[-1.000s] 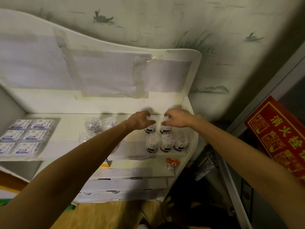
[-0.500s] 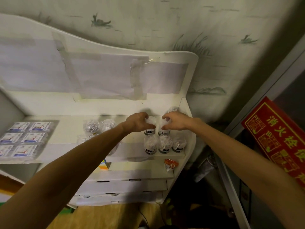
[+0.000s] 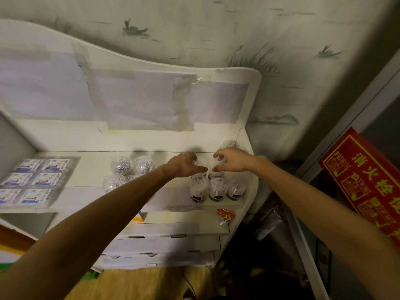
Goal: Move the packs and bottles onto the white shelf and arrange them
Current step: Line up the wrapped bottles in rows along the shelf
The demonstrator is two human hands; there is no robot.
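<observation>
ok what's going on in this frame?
A person is arranging small clear bottles on the white shelf. The left hand and right hand each grip a bottle in the back row, side by side, behind a front row of three bottles. Another bottle stands in the far right corner. A cluster of clear round packs sits mid-shelf, and blue-and-white flat packs lie at the left end.

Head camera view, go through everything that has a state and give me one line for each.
Left hand: fingers curled on a back-row bottle.
Right hand: fingers curled on the neighbouring bottle.
Front bottles: three upright, side by side.
Round packs: clustered mid-shelf.
Flat packs: lying in a grid.
White shelf: partly filled.
</observation>
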